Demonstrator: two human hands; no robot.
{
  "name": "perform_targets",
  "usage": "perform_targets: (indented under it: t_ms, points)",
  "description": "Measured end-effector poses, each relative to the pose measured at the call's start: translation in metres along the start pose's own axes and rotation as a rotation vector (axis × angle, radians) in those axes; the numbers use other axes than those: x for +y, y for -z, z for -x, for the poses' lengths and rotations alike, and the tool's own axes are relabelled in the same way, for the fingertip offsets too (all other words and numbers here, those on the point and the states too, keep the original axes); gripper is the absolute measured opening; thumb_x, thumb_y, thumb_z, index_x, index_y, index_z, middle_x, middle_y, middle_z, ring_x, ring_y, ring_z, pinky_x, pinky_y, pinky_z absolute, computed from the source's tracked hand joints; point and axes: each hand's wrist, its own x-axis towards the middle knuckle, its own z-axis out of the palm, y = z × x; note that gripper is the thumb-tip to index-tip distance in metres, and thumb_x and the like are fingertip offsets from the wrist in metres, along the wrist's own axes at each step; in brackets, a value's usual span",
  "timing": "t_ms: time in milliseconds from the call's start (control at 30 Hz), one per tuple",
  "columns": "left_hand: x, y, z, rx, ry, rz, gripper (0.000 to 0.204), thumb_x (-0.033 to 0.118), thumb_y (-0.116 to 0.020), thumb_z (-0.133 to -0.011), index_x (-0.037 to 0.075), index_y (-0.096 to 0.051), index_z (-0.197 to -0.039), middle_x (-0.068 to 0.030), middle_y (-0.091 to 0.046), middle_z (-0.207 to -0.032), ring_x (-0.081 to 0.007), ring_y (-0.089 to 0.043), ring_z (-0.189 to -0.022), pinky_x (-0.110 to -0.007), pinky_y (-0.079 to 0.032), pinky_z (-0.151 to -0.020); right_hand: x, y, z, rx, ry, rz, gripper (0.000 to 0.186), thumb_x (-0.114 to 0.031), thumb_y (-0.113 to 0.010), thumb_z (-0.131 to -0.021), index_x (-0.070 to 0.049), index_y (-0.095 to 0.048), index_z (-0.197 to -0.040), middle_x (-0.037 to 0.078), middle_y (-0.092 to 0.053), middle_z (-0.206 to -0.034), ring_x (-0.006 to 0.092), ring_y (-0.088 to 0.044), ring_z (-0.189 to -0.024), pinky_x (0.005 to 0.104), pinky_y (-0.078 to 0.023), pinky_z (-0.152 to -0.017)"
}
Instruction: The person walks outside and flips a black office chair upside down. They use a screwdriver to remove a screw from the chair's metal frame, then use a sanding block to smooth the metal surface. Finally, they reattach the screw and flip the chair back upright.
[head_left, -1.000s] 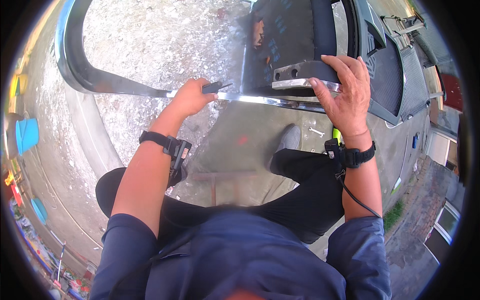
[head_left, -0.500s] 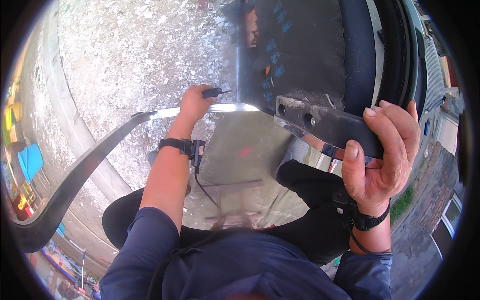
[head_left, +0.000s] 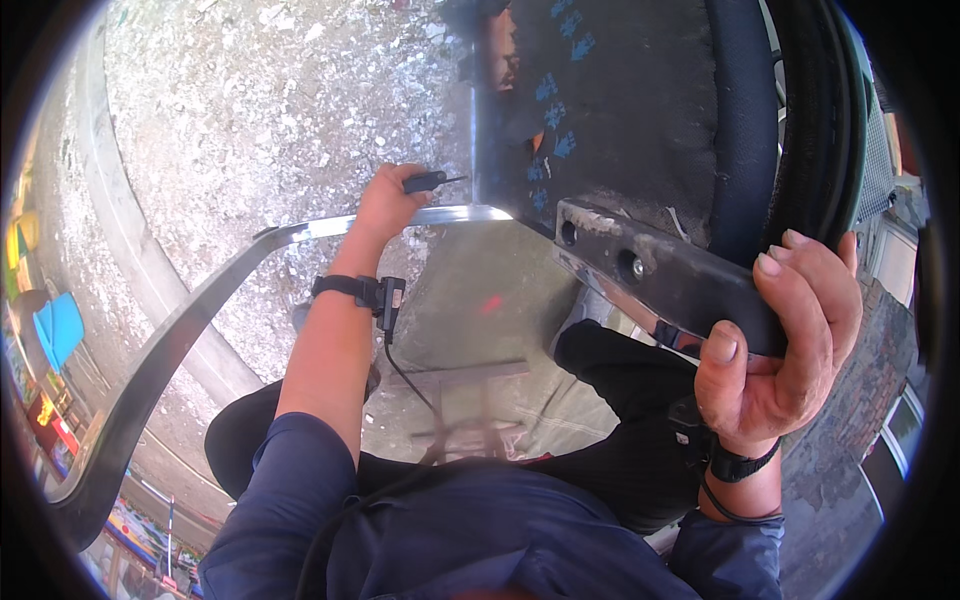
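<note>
My left hand [head_left: 388,207] is closed around the dark handle of a small tool with a thin shaft [head_left: 425,182]. It is just above a curved metal bar [head_left: 420,216], whose black end sweeps down to the lower left. At the right, my right hand [head_left: 785,350] wraps its fingers and thumb around the rounded end of a black bar [head_left: 665,265]. That black bar is shiny on its lower side and has two holes in its flat end. A bolt head shows in one hole. Beside it is a dark fabric-covered panel [head_left: 630,120] with blue printed marks.
A padded dark edge [head_left: 742,130] and a black rounded rim [head_left: 815,110] border the panel at the right. Pale flakes litter the ground [head_left: 270,110]. A wooden stool-like frame [head_left: 455,378] stands between my legs. A blue container [head_left: 58,332] is at far left.
My right hand and the black bar it holds have shifted right and down. The panel edge has slid right, and the curved bar's left end has dropped. My left hand has barely moved.
</note>
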Motion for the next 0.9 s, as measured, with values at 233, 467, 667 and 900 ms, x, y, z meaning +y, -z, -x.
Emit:
perform_targets:
  t_ms: [233, 467, 667, 900]
  points:
    - [0.004, 0.007, -0.004, -0.042, 0.066, 0.206, 0.043, 0.009, -0.076, -0.079, 0.003, -0.063, -0.12, -0.0118, -0.065, -0.104, -0.022, -0.062, -0.092, -0.034, -0.049, -0.082, 0.002, 0.0, 0.0, -0.027, 0.004, -0.001, 0.035, -0.026, -0.063, -0.085, 0.0, -0.063, -0.108, 0.019, -0.062, -0.104, 0.0322, -0.061, -0.104, 0.0569, -0.033, -0.11]
    - [-0.01, 0.007, -0.022, 0.004, 0.255, 0.453, 0.039, 0.011, -0.071, -0.088, -0.001, -0.058, -0.124, -0.0114, -0.065, -0.102, -0.0165, -0.061, -0.091, -0.029, -0.05, -0.077, 0.001, 0.003, 0.001, -0.06, 0.014, 0.01, 0.037, -0.027, -0.061, -0.086, 0.0, -0.061, -0.111, 0.02, -0.061, -0.106, 0.0329, -0.061, -0.104, 0.0575, -0.034, -0.11]
    - [-0.014, 0.006, -0.03, -0.051, 0.475, 0.563, 0.04, 0.019, -0.068, -0.093, -0.004, -0.056, -0.124, -0.0132, -0.066, -0.101, -0.0171, -0.067, -0.078, -0.026, -0.051, -0.055, 0.002, 0.003, 0.001, -0.075, 0.021, 0.016, 0.038, -0.029, -0.059, -0.088, 0.0, -0.061, -0.112, 0.02, -0.061, -0.109, 0.0331, -0.061, -0.105, 0.0578, -0.034, -0.11]
    - [-0.019, -0.005, -0.028, 0.007, 0.393, 0.64, 0.038, 0.019, -0.065, -0.094, -0.003, -0.056, -0.124, -0.0128, -0.066, -0.099, -0.0175, -0.068, -0.074, -0.025, -0.048, -0.052, 0.002, 0.003, 0.002, -0.063, 0.005, 0.006, 0.039, -0.032, -0.06, -0.089, 0.0, -0.061, -0.113, 0.02, -0.061, -0.11, 0.0332, -0.06, -0.108, 0.0578, -0.034, -0.11]
